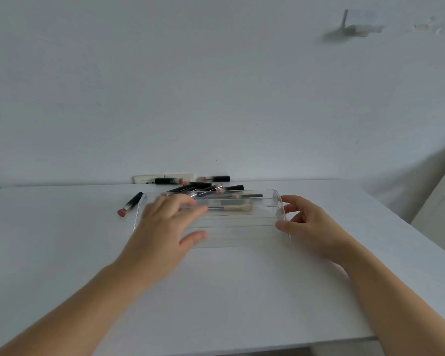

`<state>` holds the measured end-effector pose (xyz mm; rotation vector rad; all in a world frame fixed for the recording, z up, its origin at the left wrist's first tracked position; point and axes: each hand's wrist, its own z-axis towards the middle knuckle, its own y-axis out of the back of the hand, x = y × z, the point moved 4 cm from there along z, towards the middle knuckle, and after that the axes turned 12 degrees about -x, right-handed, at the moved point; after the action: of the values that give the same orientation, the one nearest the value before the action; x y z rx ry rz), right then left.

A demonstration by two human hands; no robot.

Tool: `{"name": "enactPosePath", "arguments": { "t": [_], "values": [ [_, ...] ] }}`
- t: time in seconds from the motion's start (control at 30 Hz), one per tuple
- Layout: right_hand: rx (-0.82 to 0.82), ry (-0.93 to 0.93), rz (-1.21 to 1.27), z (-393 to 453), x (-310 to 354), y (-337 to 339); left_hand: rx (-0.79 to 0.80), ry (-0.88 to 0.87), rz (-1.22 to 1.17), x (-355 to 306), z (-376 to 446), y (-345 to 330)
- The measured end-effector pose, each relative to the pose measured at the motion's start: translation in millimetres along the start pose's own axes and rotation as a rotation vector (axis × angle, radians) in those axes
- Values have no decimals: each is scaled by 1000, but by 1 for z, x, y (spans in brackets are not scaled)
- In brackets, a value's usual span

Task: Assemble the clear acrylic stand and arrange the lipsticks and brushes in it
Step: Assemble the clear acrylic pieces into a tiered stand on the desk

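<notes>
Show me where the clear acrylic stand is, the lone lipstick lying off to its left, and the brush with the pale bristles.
clear acrylic stand (280, 201): head view, on its right end wall.
lone lipstick (131, 204): head view, on the middle of its dark tube.
pale-bristled brush (238, 208): head view, on its bristle head, seen through the stand.

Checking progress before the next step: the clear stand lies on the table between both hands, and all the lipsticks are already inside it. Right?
Not all. In the head view the clear stand lies between the left hand and right hand, but one lipstick lies on the table outside its left end, and more behind it.
</notes>
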<state>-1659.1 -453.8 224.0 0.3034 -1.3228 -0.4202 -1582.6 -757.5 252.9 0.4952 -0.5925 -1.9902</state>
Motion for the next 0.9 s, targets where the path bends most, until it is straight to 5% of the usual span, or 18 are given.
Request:
{"name": "enactPosePath", "arguments": {
  "t": [0.1,0.2,0.27,0.9],
  "values": [
    [10,14,11,2,-3,2,-97,254,24,39,-2,21],
    [47,13,36,4,-5,3,65,737,-104,79,-19,32],
    [85,10,34,6,-7,1,156,900,-220,86,-30,33],
    [120,-59,-42,12,-10,-10,415,953,-245,88,-26,17]
  ]
}}
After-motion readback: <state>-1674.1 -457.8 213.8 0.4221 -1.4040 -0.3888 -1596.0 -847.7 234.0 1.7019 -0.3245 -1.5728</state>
